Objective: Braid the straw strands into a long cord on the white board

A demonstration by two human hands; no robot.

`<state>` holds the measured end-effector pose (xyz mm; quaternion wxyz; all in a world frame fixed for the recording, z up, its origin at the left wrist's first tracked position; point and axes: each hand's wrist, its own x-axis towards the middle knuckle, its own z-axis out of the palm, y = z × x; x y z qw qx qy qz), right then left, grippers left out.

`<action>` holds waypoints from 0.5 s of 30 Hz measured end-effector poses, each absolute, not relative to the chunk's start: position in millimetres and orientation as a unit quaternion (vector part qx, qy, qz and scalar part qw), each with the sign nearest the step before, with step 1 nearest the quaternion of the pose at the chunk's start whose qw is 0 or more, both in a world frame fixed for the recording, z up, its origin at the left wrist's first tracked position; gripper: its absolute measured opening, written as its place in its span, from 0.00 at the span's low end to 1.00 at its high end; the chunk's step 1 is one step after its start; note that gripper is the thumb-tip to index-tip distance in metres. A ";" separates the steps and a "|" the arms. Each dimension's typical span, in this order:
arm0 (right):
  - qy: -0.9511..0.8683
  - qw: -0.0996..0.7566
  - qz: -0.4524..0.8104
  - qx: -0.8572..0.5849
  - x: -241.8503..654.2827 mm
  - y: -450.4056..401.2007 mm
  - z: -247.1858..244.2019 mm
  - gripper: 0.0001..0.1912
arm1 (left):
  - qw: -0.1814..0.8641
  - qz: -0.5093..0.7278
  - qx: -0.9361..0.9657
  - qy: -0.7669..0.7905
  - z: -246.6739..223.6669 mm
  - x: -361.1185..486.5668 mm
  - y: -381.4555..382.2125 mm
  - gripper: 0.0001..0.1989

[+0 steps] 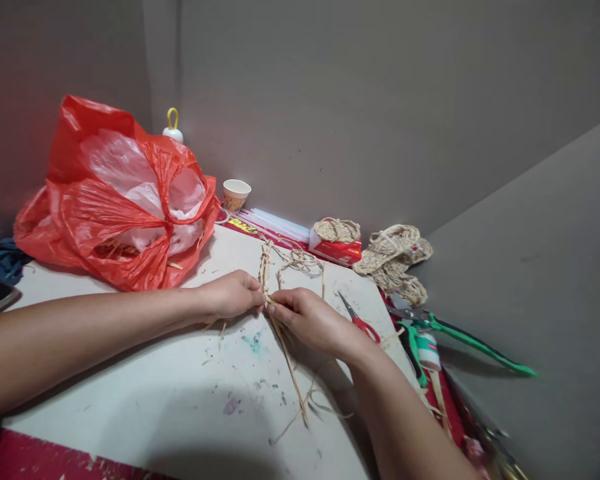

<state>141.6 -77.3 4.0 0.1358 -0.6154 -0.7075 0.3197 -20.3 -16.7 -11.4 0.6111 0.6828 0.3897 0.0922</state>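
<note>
Grey walls [330,100] enclosed the work corner, and from the head view we found a stained white board [180,387] lying over a red surface [40,460]. We recorded a braided strip [265,265] of pale fibre near the middle of the board, its lower end between the two hands. We saw the left hand [233,293] with its fingertips pinched narrow on that end; the right hand [310,320] gripped it between thumb and forefinger, touching the left. We observed loose strands [289,369] trailing from the hands toward the near edge. We noted red-handled scissors [357,321] just beyond the right hand, with green-handled shears [460,336] and a white bottle [429,353] farther right. Along the back we listed a knotted red bag [110,207], a paper cup [236,193] and woven pieces [393,247].
</note>
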 end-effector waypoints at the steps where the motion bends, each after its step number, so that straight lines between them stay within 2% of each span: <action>1: -0.710 0.130 0.304 -0.622 141.2 -78.4 6.9 0.14 | 0.601 0.101 0.691 0.388 -11.8 -20.4 -16.7 0.10; 9: -0.698 0.110 0.312 -0.635 119.7 -86.7 18.0 0.13 | 0.593 0.140 0.702 0.369 -8.6 -22.5 -20.1 0.11; 15: -0.718 0.031 0.222 -0.659 101.0 -95.3 9.8 0.14 | 0.654 0.140 0.637 0.382 -10.0 -22.5 -23.2 0.13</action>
